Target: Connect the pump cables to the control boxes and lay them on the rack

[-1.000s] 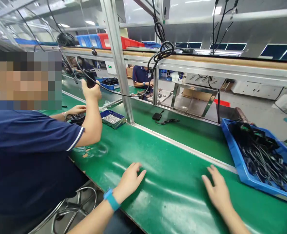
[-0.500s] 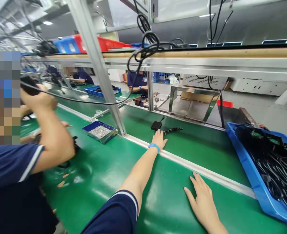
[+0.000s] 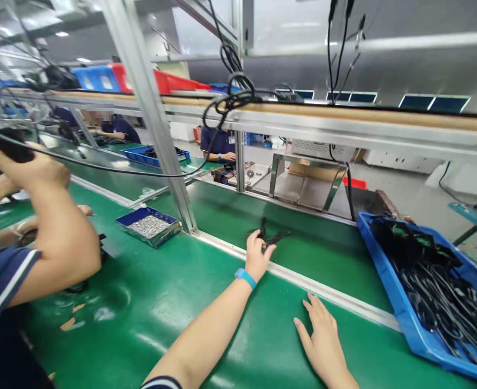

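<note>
My left hand (image 3: 257, 258), with a blue band (image 3: 245, 278) round its wrist, reaches over the pale metal rail. Its fingers are bent and closed on a small black box-shaped device with a cable (image 3: 277, 237); the device is blurred and partly hidden behind the fingers. My right hand (image 3: 321, 337) rests low over the green work surface (image 3: 206, 302) on the near side of the rail. Its fingers are spread and hold nothing.
At right stands a blue tray (image 3: 414, 332) heaped with black cables and devices. A blue box (image 3: 127, 228) of small silvery parts lies left of a metal post (image 3: 153, 119). A co-worker's arm (image 3: 60, 243) is at far left. A coiled black cable (image 3: 230, 108) hangs overhead.
My left hand has drawn back toward me, its fingers going from stretched out to bent round the black device, which has shifted nearer. My right hand stays spread. The view has turned slightly.
</note>
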Demonstrator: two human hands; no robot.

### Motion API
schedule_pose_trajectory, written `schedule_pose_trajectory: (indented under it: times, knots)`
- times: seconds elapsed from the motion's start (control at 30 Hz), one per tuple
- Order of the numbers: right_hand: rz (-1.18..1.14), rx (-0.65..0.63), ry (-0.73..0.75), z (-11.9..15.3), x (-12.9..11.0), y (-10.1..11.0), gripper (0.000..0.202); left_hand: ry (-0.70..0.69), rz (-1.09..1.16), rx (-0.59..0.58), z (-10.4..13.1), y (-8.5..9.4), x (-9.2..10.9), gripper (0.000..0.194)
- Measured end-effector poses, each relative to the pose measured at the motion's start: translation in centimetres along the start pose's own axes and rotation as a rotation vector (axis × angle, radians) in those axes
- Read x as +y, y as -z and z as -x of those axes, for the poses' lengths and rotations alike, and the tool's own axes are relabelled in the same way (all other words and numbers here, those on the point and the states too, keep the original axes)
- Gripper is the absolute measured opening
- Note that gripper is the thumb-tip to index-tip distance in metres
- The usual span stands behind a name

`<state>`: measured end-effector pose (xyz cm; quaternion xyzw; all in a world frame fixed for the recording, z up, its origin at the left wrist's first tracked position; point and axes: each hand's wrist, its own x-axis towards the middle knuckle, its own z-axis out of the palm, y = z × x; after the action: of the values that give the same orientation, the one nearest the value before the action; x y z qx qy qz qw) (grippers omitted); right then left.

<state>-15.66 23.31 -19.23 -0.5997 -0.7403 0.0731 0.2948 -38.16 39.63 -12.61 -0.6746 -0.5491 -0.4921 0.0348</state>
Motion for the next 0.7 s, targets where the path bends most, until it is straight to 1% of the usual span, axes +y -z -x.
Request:
schedule_pose_trajectory:
  times: [0.07, 0.17, 0.27, 0.3, 0.37, 0.43, 0.5, 0.53, 0.57, 0.6, 0.63, 0.67, 0.7]
  knots:
    - [-0.041, 0.009, -0.008, -0.4, 0.4, 0.0, 0.06, -0.098, 0.083, 0.043, 2.6, 1.1, 2.3, 0.02]
    - [-0.176, 0.026, -0.059, -1.0, 0.7, 0.3, 0.072, -0.207, 0.107, 0.036, 6.1, 2.8, 5.6, 0.019]
    - [-0.481, 0.054, -0.147, -1.3, 0.7, 0.9, 0.078, -0.256, 0.089, 0.014, 9.8, 4.3, 8.6, 0.023]
    - [-0.617, 0.065, -0.184, -1.2, 0.7, 1.2, 0.08, -0.266, 0.073, -0.005, 11.1, 4.8, 9.5, 0.024]
    - [-0.853, 0.09, -0.291, -1.0, 0.9, 1.9, 0.084, -0.303, 0.028, -0.079, 13.5, 5.4, 11.1, 0.025]
    - [-0.972, 0.096, -0.408, -0.8, 1.5, 2.9, 0.089, -0.388, 0.002, -0.188, 15.2, 5.9, 12.3, 0.023]
    - [-0.965, 0.106, -0.48, -0.7, 2.5, 4.1, 0.09, -0.525, 0.041, -0.294, 15.9, 6.3, 13.1, 0.021]
    - [-0.908, 0.133, -0.492, -0.7, 2.9, 4.7, 0.087, -0.58, 0.084, -0.325, 15.9, 6.6, 13.3, 0.019]
    - [-0.81, 0.182, -0.496, -0.6, 3.2, 5.4, 0.083, -0.603, 0.138, -0.337, 15.7, 7.0, 13.2, 0.017]
    - [-0.681, 0.251, -0.492, -0.5, 3.3, 6.0, 0.078, -0.578, 0.196, -0.329, 15.4, 7.3, 12.9, 0.015]
    - [-0.544, 0.315, -0.473, -0.4, 3.0, 6.4, 0.074, -0.498, 0.25, -0.303, 14.9, 7.7, 12.3, 0.013]
    - [-0.423, 0.359, -0.431, -0.2, 2.3, 6.5, 0.071, -0.36, 0.295, -0.264, 14.2, 8.1, 11.4, 0.012]
    - [-0.333, 0.372, -0.365, 0.0, 1.2, 6.4, 0.067, -0.187, 0.326, -0.221, 13.5, 8.5, 10.2, 0.013]
